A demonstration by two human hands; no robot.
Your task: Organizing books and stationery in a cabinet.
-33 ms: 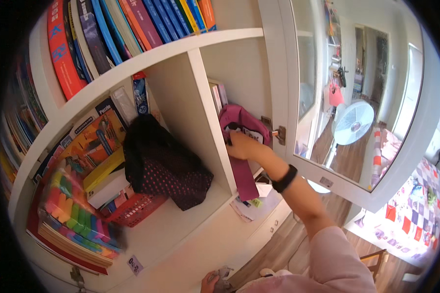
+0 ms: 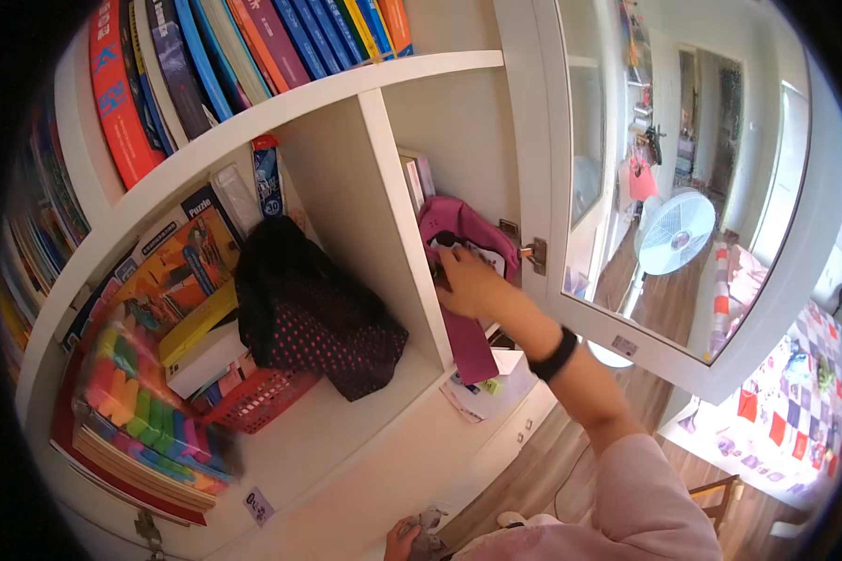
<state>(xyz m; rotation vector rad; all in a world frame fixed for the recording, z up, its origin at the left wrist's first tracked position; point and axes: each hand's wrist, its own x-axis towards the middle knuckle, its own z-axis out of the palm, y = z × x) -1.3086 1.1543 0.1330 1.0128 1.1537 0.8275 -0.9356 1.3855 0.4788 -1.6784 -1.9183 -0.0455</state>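
My right hand, a black band on its wrist, reaches into the right cupboard compartment. Its fingers are apart and rest at the opening of a magenta fabric bag, beside a small round black piece. White and dark contents show behind the fingers, partly covered. A magenta flap or strap hangs over the shelf's front edge. Low in the picture, my left hand is closed around a grey, soft-looking thing, perhaps a small plush toy, partly cut off by the lower edge.
Left of the divider lie a black dotted cloth bag, a red basket and a pack of colourful clay. An open glass door stands at the right. Papers lie below the compartment.
My right hand has shifted slightly down and its fingers have spread. The round black piece at the bag's opening shows more clearly. My left hand stays low with the grey thing.
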